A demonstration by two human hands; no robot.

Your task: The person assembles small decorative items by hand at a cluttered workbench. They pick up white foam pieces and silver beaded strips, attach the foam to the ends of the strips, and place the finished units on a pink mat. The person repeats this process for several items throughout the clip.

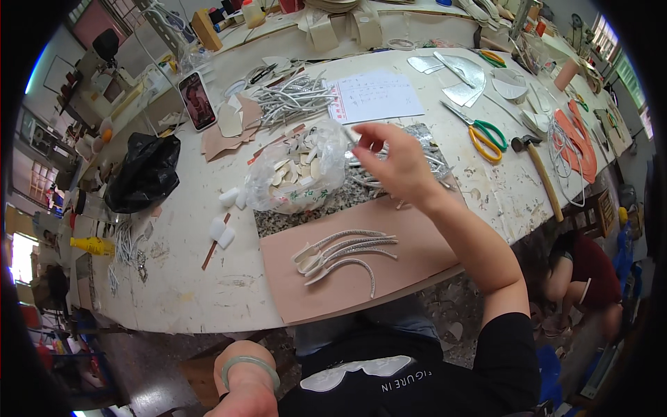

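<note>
My right hand (pixel 392 158) reaches over the table with curled fingers. A slim greyish piece (pixel 351 134) shows at its fingertips, too blurred to name. Just left of that hand sits a clear plastic bag (pixel 278 198) holding many small cream-coloured pieces (pixel 300 169). Beneath the hand, silver straps (pixel 434 163) lie on a speckled stone slab (pixel 278 221). Nearer me, several braided silver straps with flat pale ends (pixel 340 251) rest on a tan board (pixel 410 267). My left hand (pixel 243 404) is low at the bottom edge, beyond a wrist with a pale green bangle (pixel 251 370); its fingers are hidden.
Behind the bag lie a bundle of silver straps (pixel 295 97), a handwritten sheet (pixel 379 97) and a propped phone (pixel 198 101). Scissors (pixel 479 132) and a hammer (pixel 542 174) lie at right; a black bag (pixel 144 174) stands at left. Another person (pixel 590 271) bends down beyond the right edge.
</note>
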